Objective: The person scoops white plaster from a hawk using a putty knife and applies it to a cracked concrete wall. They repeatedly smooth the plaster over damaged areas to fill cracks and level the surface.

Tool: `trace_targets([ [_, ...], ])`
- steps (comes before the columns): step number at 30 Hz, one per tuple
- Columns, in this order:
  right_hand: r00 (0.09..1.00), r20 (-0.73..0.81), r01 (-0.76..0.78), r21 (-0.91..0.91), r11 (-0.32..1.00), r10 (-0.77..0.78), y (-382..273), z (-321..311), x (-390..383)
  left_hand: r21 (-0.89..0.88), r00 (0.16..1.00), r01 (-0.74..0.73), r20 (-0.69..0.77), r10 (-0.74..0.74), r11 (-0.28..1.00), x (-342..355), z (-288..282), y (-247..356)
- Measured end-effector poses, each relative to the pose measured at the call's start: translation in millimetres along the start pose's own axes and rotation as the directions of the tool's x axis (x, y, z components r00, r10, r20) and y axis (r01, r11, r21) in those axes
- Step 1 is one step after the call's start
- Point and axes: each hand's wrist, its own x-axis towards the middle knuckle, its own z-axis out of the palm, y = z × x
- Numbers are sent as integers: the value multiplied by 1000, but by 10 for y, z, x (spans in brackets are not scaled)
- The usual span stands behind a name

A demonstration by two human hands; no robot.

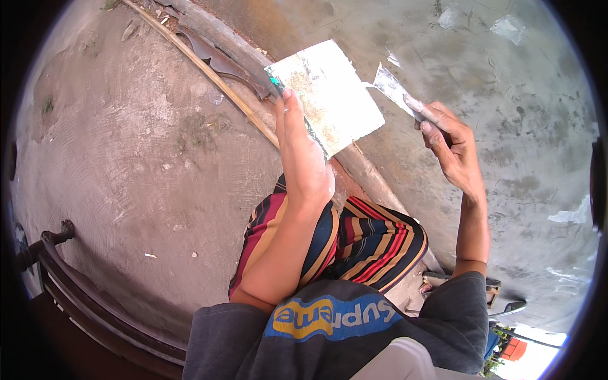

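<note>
My left hand [303, 149] grips a square white board [335, 95] by its green-flecked left edge, with fingers along that side; the board's face is coated in white with a speckled tan area. My right hand [453, 142] is closed around a putty knife [392, 88], its metal blade smeared with white and pointing up-left, just right of the board's upper right edge. A small white smear sticks out near the blade's tip. Both forearms come up from below, over my striped trousers [380, 234].
A mottled grey concrete surface [525, 177] with white patches spans the right. A raised ledge [361, 164], a long wooden strip [209, 73] and a bent brown sheet [218, 60] run diagonally beside dusty ground [139, 158]. A dark bench [76, 294] stands lower left; tools [513, 307] lie lower right.
</note>
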Motion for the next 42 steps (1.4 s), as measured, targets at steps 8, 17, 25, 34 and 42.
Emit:
trace_targets([
  [8,979,134,193,-360,913,-154,-130,-64,5,-32,998,44,52,-42,999,90,-41,22],
  [17,980,136,155,-39,987,-148,181,-191,-247,-104,980,200,19,-199,974,25,48,-67],
  [25,981,145,109,116,987,-126,377,-423,-447,-70,975,221,53,-218,973,25,-5,-93],
  [34,987,129,-91,939,331,-95,616,66,-217,-63,976,216,41,-214,974,-16,-31,-135],
  [42,914,-111,405,242,882,-389,550,362,-140,-89,972,232,49,-229,969,-26,-40,-141],
])
